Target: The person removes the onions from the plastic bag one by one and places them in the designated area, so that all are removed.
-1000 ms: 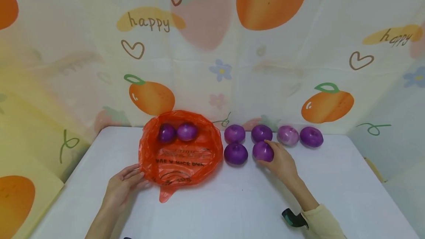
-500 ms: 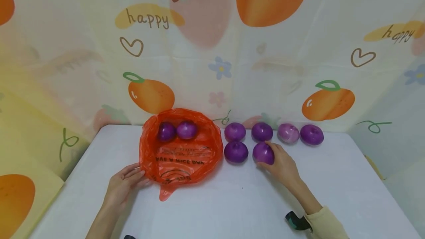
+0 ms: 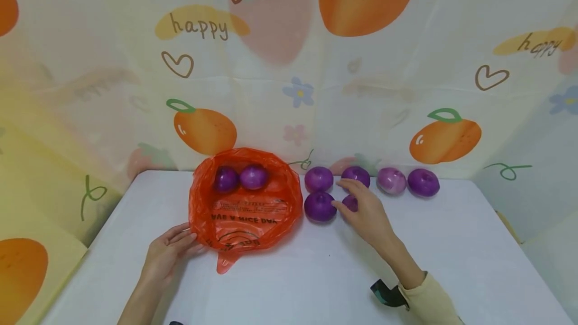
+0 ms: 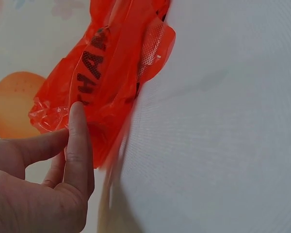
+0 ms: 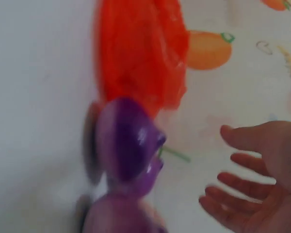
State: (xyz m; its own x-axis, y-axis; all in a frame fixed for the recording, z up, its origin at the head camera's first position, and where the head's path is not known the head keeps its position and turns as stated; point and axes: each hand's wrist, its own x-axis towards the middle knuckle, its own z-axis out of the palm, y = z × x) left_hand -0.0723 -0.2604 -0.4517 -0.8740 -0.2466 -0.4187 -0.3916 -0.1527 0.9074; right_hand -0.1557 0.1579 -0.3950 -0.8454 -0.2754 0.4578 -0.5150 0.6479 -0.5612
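An orange-red plastic bag [image 3: 290, 227] stands with its mouth spread wide on the left half of the table. Two purple onions [image 3: 254, 177] lie inside it. My left hand [image 3: 163, 255] touches the bag's left side, its fingers fairly straight against the plastic in the left wrist view. Over the front row of onions, my right hand [image 3: 371, 217] hovers with thumb and fingers apart, holding nothing. Its thumb tip overlaps the edge of the front left onion [image 3: 320, 207]. Behind the hand, another front onion [image 3: 349, 202] is partly hidden.
A back row of several onions runs along the far table edge, from one beside the bag [image 3: 318, 179] to one at the right end [image 3: 423, 182]. Behind the white table [image 3: 289, 290] hangs a fruit-printed cloth [image 3: 384, 74]. A dark strap piece [image 3: 388, 295] sits at the right sleeve.
My right hand has let go of the front right onion and moved left toward the front left one. The left hand and bag stay where they were.
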